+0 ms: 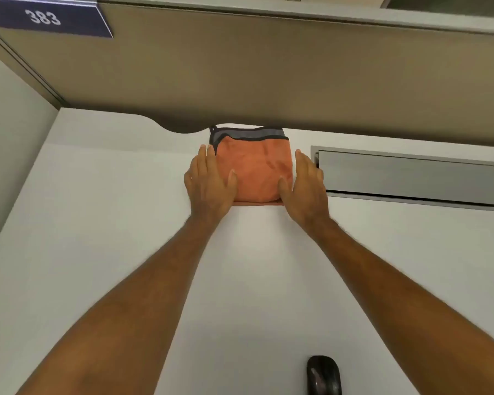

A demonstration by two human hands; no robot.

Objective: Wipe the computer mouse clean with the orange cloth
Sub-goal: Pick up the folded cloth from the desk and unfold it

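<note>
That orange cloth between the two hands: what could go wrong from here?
The folded orange cloth may fall open when lifted, since the left hand and right hand only flank it with flat, open fingers and no grip. The computer mouse lies at the near edge, beside the right forearm, so a drawn-back arm might knock it away.

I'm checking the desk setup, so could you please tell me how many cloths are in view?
1. The orange cloth lies folded at the back of the desk, between the left hand and right hand. Others may be hidden beyond the frame.
</note>
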